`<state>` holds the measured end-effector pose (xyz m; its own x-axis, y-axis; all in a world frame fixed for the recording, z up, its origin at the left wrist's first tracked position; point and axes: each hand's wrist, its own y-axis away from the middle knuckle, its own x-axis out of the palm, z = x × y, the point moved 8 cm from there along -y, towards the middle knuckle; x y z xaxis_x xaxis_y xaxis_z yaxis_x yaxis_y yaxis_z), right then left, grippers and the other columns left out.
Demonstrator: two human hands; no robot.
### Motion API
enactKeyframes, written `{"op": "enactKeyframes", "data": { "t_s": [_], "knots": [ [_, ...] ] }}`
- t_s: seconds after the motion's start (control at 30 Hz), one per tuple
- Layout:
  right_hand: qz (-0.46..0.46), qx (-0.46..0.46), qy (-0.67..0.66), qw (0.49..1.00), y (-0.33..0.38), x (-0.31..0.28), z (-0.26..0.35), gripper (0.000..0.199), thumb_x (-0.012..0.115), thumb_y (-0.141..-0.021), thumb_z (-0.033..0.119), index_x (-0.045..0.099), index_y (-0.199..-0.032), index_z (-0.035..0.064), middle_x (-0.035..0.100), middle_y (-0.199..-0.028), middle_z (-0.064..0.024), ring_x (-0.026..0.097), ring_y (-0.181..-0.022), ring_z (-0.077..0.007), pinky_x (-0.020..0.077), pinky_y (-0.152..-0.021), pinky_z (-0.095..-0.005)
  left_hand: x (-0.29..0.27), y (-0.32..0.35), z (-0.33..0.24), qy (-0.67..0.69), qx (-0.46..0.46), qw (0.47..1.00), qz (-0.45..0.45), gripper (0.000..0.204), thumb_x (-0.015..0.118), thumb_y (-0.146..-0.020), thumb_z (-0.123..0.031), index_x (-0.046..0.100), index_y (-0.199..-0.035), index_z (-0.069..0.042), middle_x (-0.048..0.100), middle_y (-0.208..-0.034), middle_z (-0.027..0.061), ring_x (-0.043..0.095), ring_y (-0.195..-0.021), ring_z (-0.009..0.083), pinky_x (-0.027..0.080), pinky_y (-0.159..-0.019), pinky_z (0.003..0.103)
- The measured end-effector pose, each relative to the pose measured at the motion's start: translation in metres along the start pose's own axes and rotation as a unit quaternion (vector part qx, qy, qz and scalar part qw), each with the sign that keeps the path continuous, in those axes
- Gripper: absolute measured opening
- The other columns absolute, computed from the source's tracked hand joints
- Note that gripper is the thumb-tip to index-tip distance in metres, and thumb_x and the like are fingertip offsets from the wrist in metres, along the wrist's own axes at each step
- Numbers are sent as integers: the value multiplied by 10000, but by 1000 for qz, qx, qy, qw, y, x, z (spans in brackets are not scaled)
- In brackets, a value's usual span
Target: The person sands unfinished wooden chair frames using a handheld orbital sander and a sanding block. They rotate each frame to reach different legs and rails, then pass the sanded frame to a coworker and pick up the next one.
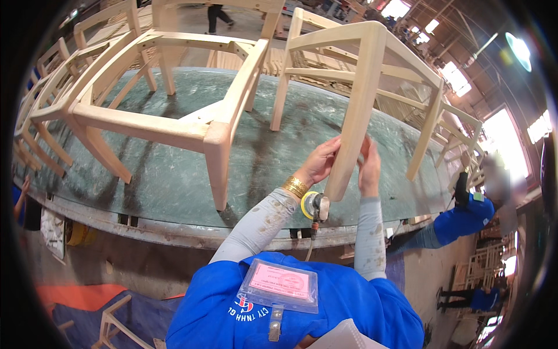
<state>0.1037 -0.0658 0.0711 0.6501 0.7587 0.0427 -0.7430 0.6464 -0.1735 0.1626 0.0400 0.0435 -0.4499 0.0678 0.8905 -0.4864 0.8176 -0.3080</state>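
A pale wooden chair frame [322,42] stands tilted on the green worktable [279,152], with its nearest leg [356,116] slanting down toward me. My left hand [321,161] grips that leg from the left side, its fingertips partly behind the wood. On the leg's other side, my right hand [369,167] is closed against it, with some fingers hidden. Just below the leg's end, a small round sander [315,206] with a yellow rim and a hose rests at the table's near edge. Neither hand touches it.
Another bare chair frame [145,125] stands to the left, with more chair frames [55,75] beyond it. A person in blue [465,220] works at the right end of the table. Below left, chair parts [116,320] lie over a dark blue sheet [157,317].
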Motion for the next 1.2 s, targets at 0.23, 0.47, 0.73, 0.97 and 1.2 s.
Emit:
{"op": "enactKeyframes", "data": {
  "t_s": [0.23, 0.47, 0.73, 0.97, 1.2],
  "knots": [
    [114, -17, -96, 989, -20, 53, 54, 390, 417, -977, 320, 545, -1153, -4, 619, -1063, -98, 602, -944, -167, 490, -771, -277, 5, 3, 8, -14, -15, 1000, 4, 447, 452, -959, -217, 363, -1361, -42, 515, -1243, 57, 528, -1082, 140, 446, -926, 319],
    [27, -44, -109, 993, -57, 61, 99, 413, 467, -953, 369, 596, -1076, -3, 644, -932, -70, 587, -843, -110, 475, -689, -255, 5, 6, 3, -56, -16, 998, -14, 429, 425, -970, -259, 383, -1348, -60, 526, -1216, 35, 532, -1061, 130, 443, -919, 320],
    [3, -95, 23, 995, -107, 18, 103, 406, 500, -922, 415, 639, -956, 36, 608, -767, 0, 529, -636, -83, 424, -551, -252, 11, 7, 30, -181, -67, 977, -94, 399, 384, -971, -413, 488, -1212, -113, 591, -1050, -7, 574, -922, 113, 482, -788, 315],
    [-7, 116, 616, 779, 73, -91, -196, 789, 659, -745, 465, 320, -1390, 163, 417, -1273, -305, 454, -1140, -467, 400, -905, -541, 2, 13, 39, -189, -43, 973, -125, 433, 369, -962, -458, 506, -1173, -105, 599, -985, 20, 582, -885, 139, 486, -765, 308],
    [-33, 90, 541, 836, 106, -72, -212, 731, 683, -710, 204, 369, -1370, 224, 450, -1101, -245, 557, -925, -428, 474, -787, -448, -1, 7, 28, -201, -39, 967, -151, 514, 332, -954, -503, 367, -1347, -173, 556, -885, 58, 544, -799, 171, 476, -708, 340]
  ]
}}
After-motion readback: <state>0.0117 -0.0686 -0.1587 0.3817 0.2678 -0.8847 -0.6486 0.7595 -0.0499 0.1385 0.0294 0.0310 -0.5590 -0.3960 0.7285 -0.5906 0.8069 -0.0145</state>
